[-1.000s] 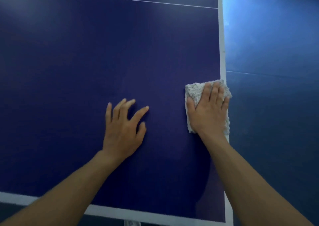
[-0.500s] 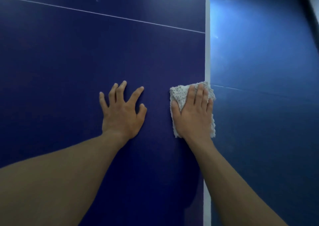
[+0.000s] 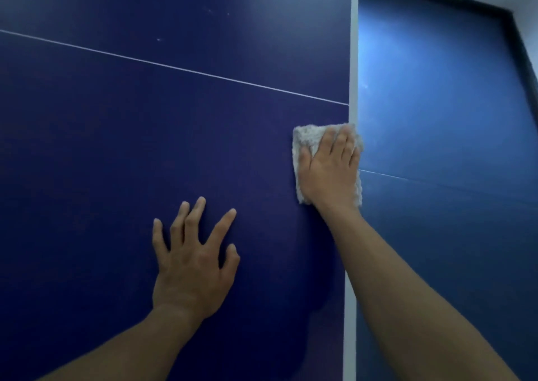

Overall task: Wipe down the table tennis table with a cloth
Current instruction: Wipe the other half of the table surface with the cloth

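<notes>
Wiping was in hand. Your right hand (image 3: 330, 171) lay flat, fingers together, pressing the cloth (image 3: 308, 136) onto the table (image 3: 145, 133) across its white edge stripe (image 3: 350, 293). Your left hand (image 3: 192, 261) rested spread, well inside that stripe. The next stroke, in my judgement, called for even pressure along it.

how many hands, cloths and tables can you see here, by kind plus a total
hands: 2 (left hand, right hand)
cloth: 1
table tennis table: 1
total: 4
</notes>
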